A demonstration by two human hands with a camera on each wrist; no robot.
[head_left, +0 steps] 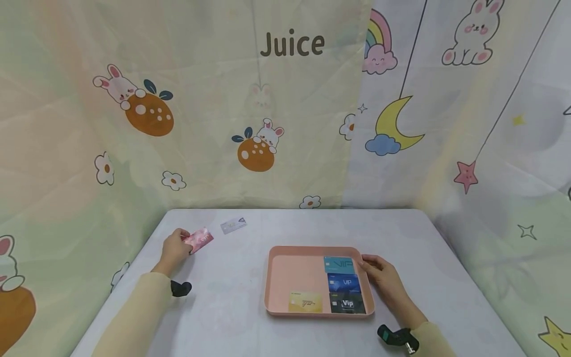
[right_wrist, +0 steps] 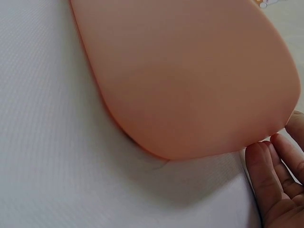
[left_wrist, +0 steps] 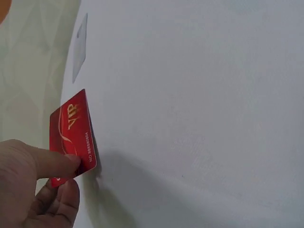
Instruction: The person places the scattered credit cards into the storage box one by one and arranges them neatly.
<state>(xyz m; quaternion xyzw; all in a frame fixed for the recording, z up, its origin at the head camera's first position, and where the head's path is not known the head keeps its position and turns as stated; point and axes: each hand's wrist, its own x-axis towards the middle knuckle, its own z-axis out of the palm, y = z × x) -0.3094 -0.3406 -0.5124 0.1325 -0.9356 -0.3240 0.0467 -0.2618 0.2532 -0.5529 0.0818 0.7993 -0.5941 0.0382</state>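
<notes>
My left hand [head_left: 174, 250] pinches a red VIP card [left_wrist: 73, 137] between thumb and fingers at the left of the table; in the head view the card looks pinkish with glare. A pale silver card [head_left: 233, 225] lies just beyond it. My right hand [head_left: 379, 275] holds the right rim of a pink tray [head_left: 294, 270], its fingertips right at the edge in the right wrist view. In the tray, a teal VIP card [head_left: 339, 265], a blue VIP card [head_left: 344, 282] and a black Vip card [head_left: 348, 303] form a column at the right. A gold card [head_left: 305, 302] lies left of the black one.
The table [head_left: 223, 307] has a white cover. Printed cloth walls [head_left: 200, 99] with rabbits and flowers stand behind it and at both sides. A black strap device [head_left: 180, 288] is on the left wrist, another [head_left: 397, 337] on the right.
</notes>
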